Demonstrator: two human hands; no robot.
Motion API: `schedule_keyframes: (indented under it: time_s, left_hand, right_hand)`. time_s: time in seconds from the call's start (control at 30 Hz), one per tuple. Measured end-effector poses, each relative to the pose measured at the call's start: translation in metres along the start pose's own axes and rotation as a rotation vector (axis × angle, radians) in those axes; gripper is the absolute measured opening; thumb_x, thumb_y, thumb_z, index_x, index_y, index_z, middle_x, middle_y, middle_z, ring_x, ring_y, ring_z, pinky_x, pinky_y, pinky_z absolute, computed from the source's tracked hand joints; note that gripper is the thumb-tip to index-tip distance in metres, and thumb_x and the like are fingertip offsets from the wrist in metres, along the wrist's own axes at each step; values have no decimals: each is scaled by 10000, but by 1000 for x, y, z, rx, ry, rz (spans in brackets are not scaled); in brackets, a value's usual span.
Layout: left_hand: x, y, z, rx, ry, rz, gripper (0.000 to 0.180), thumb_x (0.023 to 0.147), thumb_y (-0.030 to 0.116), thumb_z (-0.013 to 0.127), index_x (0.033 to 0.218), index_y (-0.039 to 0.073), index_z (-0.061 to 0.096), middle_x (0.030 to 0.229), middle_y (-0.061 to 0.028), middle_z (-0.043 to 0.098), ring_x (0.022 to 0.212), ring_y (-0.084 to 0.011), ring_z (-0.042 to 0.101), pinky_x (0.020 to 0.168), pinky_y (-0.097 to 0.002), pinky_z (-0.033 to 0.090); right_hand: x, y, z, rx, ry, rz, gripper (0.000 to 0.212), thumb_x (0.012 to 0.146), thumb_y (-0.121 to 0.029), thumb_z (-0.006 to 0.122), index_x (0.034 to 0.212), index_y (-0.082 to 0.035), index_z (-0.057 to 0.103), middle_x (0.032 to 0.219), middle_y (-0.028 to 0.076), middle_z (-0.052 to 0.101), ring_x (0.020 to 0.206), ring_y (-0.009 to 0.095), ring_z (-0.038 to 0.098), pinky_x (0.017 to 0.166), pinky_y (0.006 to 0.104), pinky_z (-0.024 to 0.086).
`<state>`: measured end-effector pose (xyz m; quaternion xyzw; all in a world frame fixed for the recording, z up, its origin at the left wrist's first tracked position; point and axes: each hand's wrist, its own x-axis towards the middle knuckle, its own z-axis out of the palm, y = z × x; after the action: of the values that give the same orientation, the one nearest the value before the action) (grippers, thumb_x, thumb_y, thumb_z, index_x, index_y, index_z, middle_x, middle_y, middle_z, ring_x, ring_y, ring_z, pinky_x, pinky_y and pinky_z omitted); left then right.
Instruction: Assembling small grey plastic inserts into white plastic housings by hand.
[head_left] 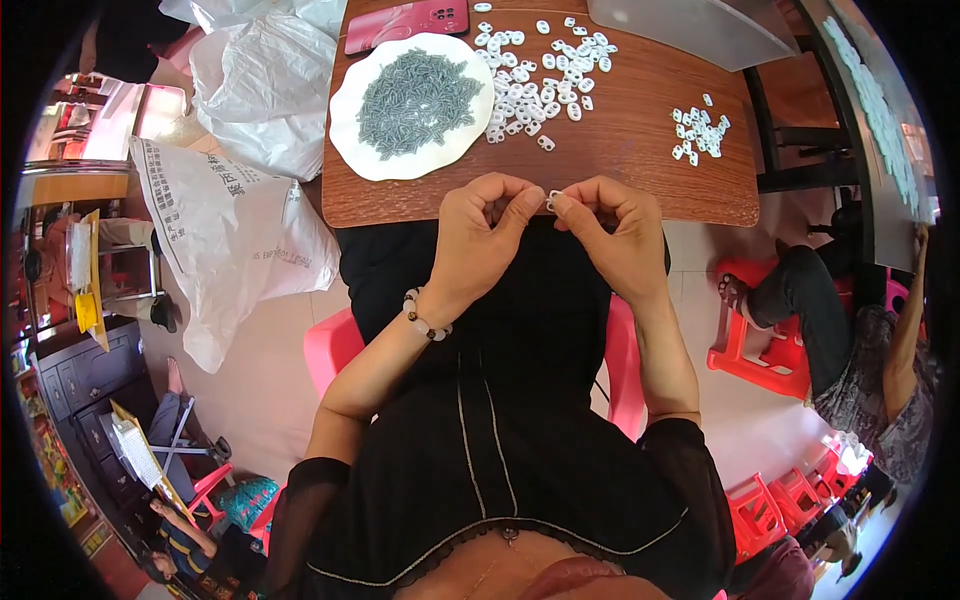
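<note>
Just over the table's front edge, my left hand [478, 238] and my right hand [622, 232] meet with their fingertips almost touching. A small white plastic piece with holes [552, 201] is pinched between my right thumb and forefinger. My left thumb and forefinger are pressed together beside it; whatever they hold is too small to make out. Beyond my left hand stands a white wavy-rimmed plate [347, 140] heaped with short grey pins [418, 105]. Loose white two-holed pieces [522, 98] lie right of the plate, and a smaller group of white pieces [700, 134] sits farther right.
A red phone [405, 24] lies at the far left of the brown wooden table [640, 190]. A grey panel [690, 30] stands at the back right. White sacks [245, 225] fill the left side. Red stools [755, 350] and other people are around.
</note>
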<state>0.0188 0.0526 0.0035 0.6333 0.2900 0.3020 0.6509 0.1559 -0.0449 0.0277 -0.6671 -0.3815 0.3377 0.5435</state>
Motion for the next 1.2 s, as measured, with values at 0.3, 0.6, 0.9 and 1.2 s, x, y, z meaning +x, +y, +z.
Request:
schedule_keyframes:
  time_s: [0.3,0.6,0.9,1.2]
  left_hand:
    - [-1,0,2,-78,18,-40,169,904,124,643,890,-42,672,745,-14,659,643,-29,546,584,-190,438]
    - [-2,-2,2,-67,38,-30,175,894,126,656,857,-44,676,729,-23,662,628,-35,552,568,-198,440]
    - [-3,-10,6,118,121,83,140,855,101,687,822,-35,680,660,-22,632,582,-41,534,518,-208,411]
    - [-1,-10,5,-122,7,-78,229,919,190,639,904,-35,680,763,-16,670,635,-30,533,571,-186,426]
  right_hand:
    - [-1,2,4,14,47,-36,154,844,-126,675,837,27,671,682,47,674,626,63,620,558,195,447]
    - [-3,2,6,-22,31,-17,143,855,-116,666,827,24,664,675,33,655,619,52,596,573,190,442]
    - [-4,6,11,-13,41,5,138,875,-103,655,825,25,659,701,13,643,634,46,582,595,181,441]
    - [1,19,9,143,61,39,159,865,-129,669,813,21,673,665,27,658,617,52,606,560,186,446]
